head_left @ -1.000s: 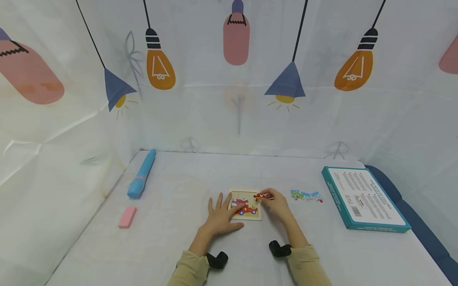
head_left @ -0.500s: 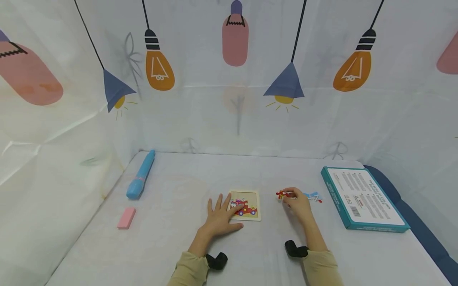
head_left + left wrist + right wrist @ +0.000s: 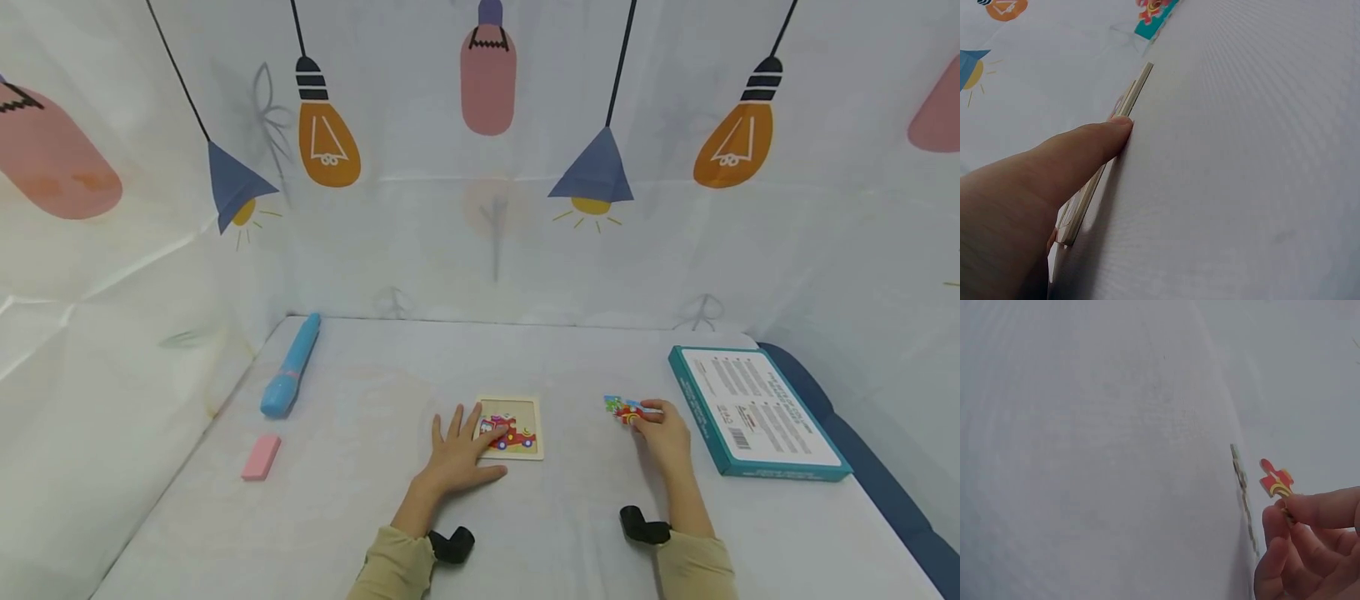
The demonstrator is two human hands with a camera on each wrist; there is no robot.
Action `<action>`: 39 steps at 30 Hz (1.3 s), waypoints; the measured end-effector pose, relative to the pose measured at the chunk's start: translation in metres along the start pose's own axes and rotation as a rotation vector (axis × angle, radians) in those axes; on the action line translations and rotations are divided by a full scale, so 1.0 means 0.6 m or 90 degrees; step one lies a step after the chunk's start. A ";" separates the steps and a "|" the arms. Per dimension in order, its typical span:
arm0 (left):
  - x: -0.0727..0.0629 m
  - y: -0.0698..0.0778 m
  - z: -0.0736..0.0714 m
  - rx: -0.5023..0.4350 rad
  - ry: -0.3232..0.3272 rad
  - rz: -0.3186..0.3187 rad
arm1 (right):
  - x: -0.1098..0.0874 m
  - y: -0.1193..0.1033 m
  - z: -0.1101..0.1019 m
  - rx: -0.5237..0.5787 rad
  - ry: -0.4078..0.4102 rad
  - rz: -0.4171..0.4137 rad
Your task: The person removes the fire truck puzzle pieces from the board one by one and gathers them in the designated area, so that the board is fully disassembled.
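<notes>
Pinching a red piece (image 3: 1277,480) with right hand (image 3: 666,435), left hand (image 3: 454,460) splayed on puzzle board (image 3: 521,407)

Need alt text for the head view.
Right hand pinches a red jigsaw piece near loose pieces on a white table; left hand, fingers spread, touches a partly filled wooden puzzle tray. A teal-edged box lies further right.

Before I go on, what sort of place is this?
Probably a screened-off tabletop play corner: a white table, lamp-printed sheets behind and beside it, and a small picture puzzle on top.
</notes>
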State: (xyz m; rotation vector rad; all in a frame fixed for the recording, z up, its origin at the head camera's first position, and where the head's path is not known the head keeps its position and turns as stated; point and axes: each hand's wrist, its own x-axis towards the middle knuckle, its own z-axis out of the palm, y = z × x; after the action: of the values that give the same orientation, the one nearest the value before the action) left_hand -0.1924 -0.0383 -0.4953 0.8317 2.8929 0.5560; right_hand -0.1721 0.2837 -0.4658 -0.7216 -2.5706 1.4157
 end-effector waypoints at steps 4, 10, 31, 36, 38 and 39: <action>0.001 0.000 -0.001 0.006 -0.002 -0.002 | -0.003 0.006 -0.009 -0.013 0.020 0.012; 0.001 0.001 0.000 0.000 -0.004 -0.001 | -0.002 0.018 -0.020 -0.033 0.038 0.025; 0.001 -0.001 0.004 0.002 -0.006 -0.003 | -0.006 0.025 -0.028 -0.197 0.105 0.029; 0.001 -0.002 0.005 -0.001 -0.004 0.000 | -0.008 0.023 -0.030 -0.197 0.100 0.022; 0.001 -0.002 0.004 0.000 -0.003 0.001 | -0.008 0.021 -0.030 -0.195 0.099 0.023; 0.001 -0.002 0.003 0.000 -0.002 0.002 | -0.008 0.021 -0.030 -0.195 0.098 0.023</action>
State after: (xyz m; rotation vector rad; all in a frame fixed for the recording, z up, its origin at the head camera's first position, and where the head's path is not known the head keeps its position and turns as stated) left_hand -0.1929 -0.0384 -0.4976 0.8372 2.8891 0.5540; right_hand -0.1576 0.3008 -0.4653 -0.8838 -2.6893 0.9406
